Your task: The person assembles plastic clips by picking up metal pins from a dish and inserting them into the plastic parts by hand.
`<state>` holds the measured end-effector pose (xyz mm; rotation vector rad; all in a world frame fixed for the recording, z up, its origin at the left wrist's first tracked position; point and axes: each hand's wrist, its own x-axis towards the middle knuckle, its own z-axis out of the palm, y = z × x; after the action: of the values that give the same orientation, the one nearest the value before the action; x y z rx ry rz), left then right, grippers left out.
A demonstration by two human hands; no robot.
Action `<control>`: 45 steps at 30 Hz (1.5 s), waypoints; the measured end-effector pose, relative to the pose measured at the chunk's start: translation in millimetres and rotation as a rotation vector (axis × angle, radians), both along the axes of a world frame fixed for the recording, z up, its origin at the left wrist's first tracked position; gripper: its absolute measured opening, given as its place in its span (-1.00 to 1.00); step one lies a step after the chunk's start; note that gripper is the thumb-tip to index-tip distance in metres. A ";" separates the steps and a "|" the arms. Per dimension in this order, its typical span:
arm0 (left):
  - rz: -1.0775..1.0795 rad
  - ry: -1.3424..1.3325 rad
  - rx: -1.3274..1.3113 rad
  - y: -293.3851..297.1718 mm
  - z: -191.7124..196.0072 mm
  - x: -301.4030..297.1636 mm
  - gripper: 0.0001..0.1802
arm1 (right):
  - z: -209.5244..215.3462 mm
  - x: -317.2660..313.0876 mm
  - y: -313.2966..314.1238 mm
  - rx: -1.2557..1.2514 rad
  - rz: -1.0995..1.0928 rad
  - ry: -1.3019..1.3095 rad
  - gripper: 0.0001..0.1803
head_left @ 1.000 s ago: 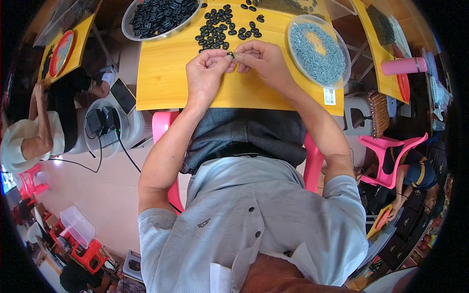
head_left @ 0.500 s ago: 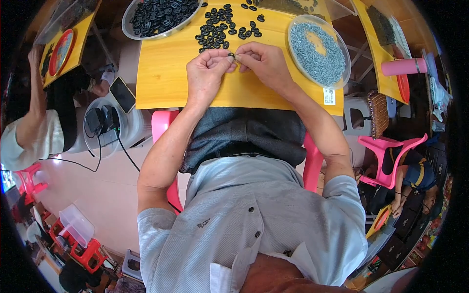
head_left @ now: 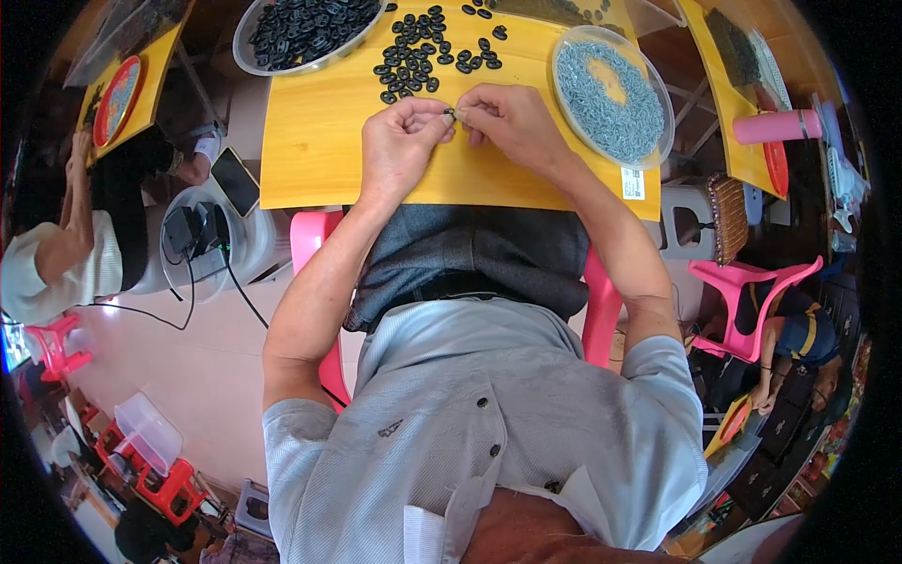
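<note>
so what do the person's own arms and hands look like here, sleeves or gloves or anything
Both forearms are bare from the elbows down. The left hand and right hand wear no gloves, and no rings or watch are visible. Short sleeves of a light grey-blue buttoned shirt end above the elbows.

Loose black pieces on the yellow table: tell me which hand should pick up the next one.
Left, probably. The left hand sits just below the loose black pieces; the right hand lies nearer the tray of blue-grey bits.
</note>
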<state>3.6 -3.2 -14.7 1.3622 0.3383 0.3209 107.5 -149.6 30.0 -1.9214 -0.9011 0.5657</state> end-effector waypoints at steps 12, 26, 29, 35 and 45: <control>0.040 0.004 -0.137 2.2 9.1 0.9 -0.83 | -2.9 7.8 0.4 0.106 -0.068 0.175 -0.79; 0.099 -0.033 -0.192 3.2 5.6 2.7 -0.85 | -4.9 38.4 4.5 0.083 -0.185 -0.543 -0.81; 0.108 -0.028 -0.204 2.7 6.1 1.7 -0.85 | -13.8 48.6 10.8 0.009 -0.174 -0.663 -0.80; 0.104 -0.053 -0.216 3.7 2.4 2.5 -0.85 | -17.6 42.4 23.7 -0.141 -0.141 -0.786 -0.81; 0.079 -0.041 -0.209 2.9 6.6 2.1 -0.82 | -13.6 36.2 -1.2 0.001 -0.112 0.160 -0.82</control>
<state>5.7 -0.3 -8.1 1.1379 0.3811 0.3685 143.7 -150.8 16.4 -1.8825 -0.6880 0.6417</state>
